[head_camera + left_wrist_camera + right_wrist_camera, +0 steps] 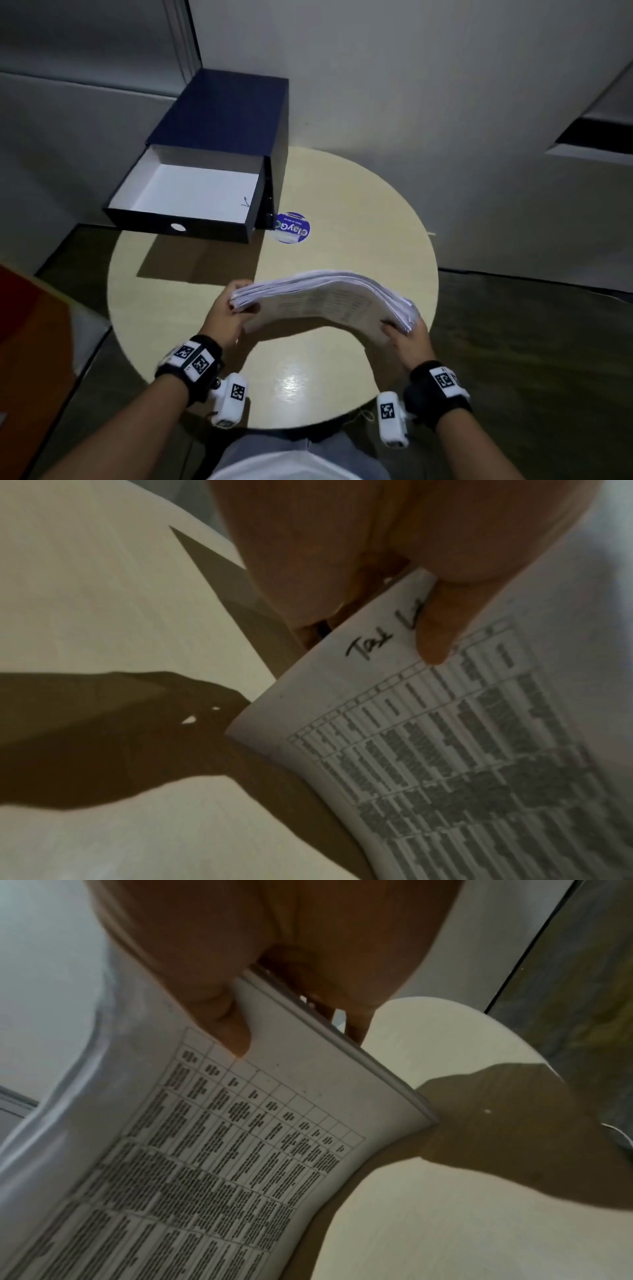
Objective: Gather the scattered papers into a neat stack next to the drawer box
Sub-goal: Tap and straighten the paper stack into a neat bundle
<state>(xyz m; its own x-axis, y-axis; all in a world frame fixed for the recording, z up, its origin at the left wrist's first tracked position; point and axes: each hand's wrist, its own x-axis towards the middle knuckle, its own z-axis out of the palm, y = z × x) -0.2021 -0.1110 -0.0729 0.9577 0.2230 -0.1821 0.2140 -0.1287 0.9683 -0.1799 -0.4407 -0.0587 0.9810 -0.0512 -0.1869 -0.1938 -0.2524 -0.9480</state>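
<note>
A thick stack of printed papers arches upward above the round table, held off its surface. My left hand grips the stack's left end, thumb on the printed sheet nearest me. My right hand grips the right end the same way. The left wrist view shows the papers with tables and handwriting under my left thumb. The right wrist view shows the papers pinched by my right thumb. The dark blue drawer box stands at the table's far left, its white-lined drawer pulled out.
A round blue and white sticker lies on the table right of the drawer box. Grey walls stand behind the table. An orange object sits at the left edge of view. Bare tabletop shows between the papers and the box.
</note>
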